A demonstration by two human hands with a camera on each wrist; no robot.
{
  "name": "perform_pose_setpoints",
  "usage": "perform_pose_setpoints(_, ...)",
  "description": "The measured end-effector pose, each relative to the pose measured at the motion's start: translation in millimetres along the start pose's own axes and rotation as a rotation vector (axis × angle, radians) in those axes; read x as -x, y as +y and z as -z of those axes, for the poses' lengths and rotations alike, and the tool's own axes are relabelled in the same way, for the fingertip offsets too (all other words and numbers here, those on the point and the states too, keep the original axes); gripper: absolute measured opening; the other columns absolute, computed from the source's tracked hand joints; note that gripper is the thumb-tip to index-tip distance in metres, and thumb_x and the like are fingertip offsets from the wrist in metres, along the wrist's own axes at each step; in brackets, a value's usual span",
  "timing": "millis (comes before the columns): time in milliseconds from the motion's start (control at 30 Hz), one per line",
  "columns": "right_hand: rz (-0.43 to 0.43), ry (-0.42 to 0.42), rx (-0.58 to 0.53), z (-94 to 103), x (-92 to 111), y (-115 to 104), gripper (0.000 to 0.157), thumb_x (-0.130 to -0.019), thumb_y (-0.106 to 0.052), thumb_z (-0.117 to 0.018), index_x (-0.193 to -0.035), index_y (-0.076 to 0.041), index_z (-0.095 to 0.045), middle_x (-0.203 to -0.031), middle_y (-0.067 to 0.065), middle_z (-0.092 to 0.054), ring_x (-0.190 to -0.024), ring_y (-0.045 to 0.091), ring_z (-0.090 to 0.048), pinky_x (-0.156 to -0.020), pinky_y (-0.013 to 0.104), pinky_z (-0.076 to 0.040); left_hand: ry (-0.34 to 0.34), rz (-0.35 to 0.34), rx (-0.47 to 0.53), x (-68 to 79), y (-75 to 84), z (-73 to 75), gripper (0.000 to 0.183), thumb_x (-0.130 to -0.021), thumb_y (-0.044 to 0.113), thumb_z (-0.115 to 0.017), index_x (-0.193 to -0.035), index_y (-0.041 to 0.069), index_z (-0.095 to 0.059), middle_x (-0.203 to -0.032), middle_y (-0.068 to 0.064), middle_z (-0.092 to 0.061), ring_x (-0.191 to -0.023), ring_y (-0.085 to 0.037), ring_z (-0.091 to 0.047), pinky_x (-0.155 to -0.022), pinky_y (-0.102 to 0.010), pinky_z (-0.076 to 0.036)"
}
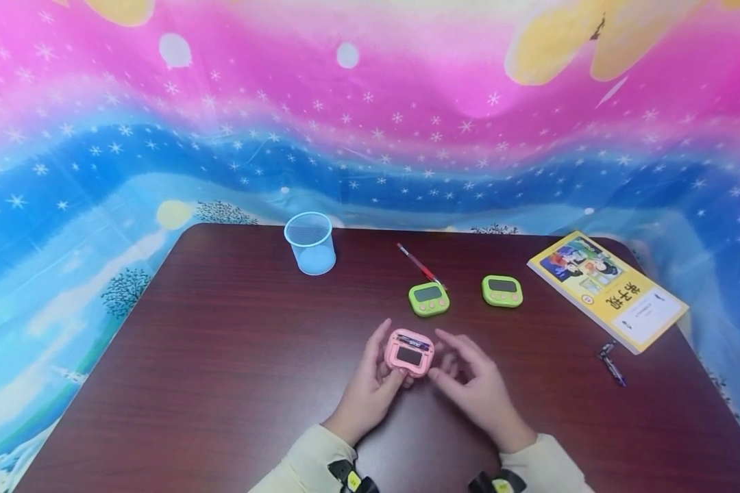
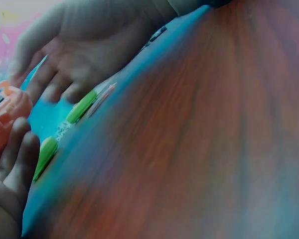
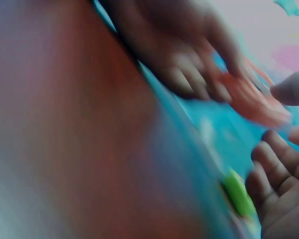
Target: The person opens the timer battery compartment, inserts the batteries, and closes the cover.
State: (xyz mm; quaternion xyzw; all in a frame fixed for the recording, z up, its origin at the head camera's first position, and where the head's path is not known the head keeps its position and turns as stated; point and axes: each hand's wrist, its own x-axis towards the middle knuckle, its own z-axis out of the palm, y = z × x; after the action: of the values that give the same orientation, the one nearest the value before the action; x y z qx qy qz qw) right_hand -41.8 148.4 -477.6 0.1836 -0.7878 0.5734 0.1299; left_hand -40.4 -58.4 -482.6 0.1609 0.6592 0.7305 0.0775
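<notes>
A pink digital timer is held over the near middle of the table by my left hand, its thumb on the lower edge and its fingers along the left side and behind. The timer's back faces up, showing an uncovered slot with a dark battery in it and a black rectangle below. My right hand is beside the timer's right edge, fingers loosely bent and apart, holding nothing; whether its thumb touches the edge I cannot tell. In the right wrist view the timer is blurred.
Two green timers lie screen up beyond the hands, a red pen by the left one. A blue mesh cup stands back left. At right are a yellow book and small dark cylinders, seemingly batteries.
</notes>
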Motion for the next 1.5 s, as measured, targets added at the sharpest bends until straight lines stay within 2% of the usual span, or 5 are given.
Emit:
perform_pose_setpoints(267,-0.142,-0.206,0.52,61.7,-12,16,0.027,-0.078,-0.009,-0.083,-0.105,-0.014,-0.076,-0.085,-0.01,-0.059,-0.07,0.008,-0.05,-0.059,0.023,-0.044,-0.05,0.012,0.139,-3.0,0.2,5.2,0.066,-0.094,-0.012,-0.054,-0.152,0.001,-0.024,-0.125,-0.036,-0.051,-0.087,-0.015,-0.067,-0.079,-0.034,-0.061)
perform_pose_setpoints(533,-0.244,-0.37,0.6,74.2,-17,11,0.013,-0.081,-0.016,-0.082,-0.084,-0.024,-0.072,-0.083,-0.012,-0.054,-0.074,0.006,-0.049,-0.065,0.025,-0.045,-0.048,0.047,0.179,-3.5,1.1,5.9,0.07,-0.091,-0.013,-0.06,-0.147,0.002,-0.022,-0.128,-0.026,-0.054,-0.089,-0.016,-0.068,-0.079,-0.032,-0.061)
perform_pose_setpoints(933,-0.352,-0.15,0.261,61.0,-20,-2,0.017,-0.087,-0.01,-0.079,-0.101,-0.014,-0.071,-0.083,-0.006,-0.073,-0.076,0.012,-0.069,-0.07,0.02,-0.055,-0.071,0.052,0.155,-3.5,1.8,5.6,0.071,-0.09,-0.014,-0.06,-0.151,0.001,-0.027,-0.129,-0.025,-0.052,-0.092,-0.016,-0.068,-0.082,-0.035,-0.061)
perform_pose_setpoints(1167,-0.213,-0.077,0.179,51.1,-21,-15,0.015,-0.092,-0.015,-0.075,-0.107,-0.014,-0.077,-0.097,-0.004,-0.075,-0.088,0.005,-0.069,-0.08,0.014,-0.054,-0.077,0.075,0.127,-3.4,1.5,5.2,0.071,-0.09,-0.012,-0.062,-0.151,0.001,-0.028,-0.13,-0.024,-0.054,-0.095,-0.017,-0.068,-0.082,-0.034,-0.061)
perform_pose_setpoints(1500,-0.299,-0.018,-0.235,29.5,-22,-30,0.02,-0.09,0.006,-0.069,-0.107,0.012,-0.061,-0.085,0.017,-0.072,-0.071,0.021,-0.073,-0.068,0.035,-0.063,-0.096,0.083,0.064,-3.8,0.7,4.8,0.067,-0.091,-0.006,-0.066,-0.149,0.003,-0.033,-0.127,-0.023,-0.058,-0.101,-0.017,-0.068,-0.083,-0.034,-0.061)
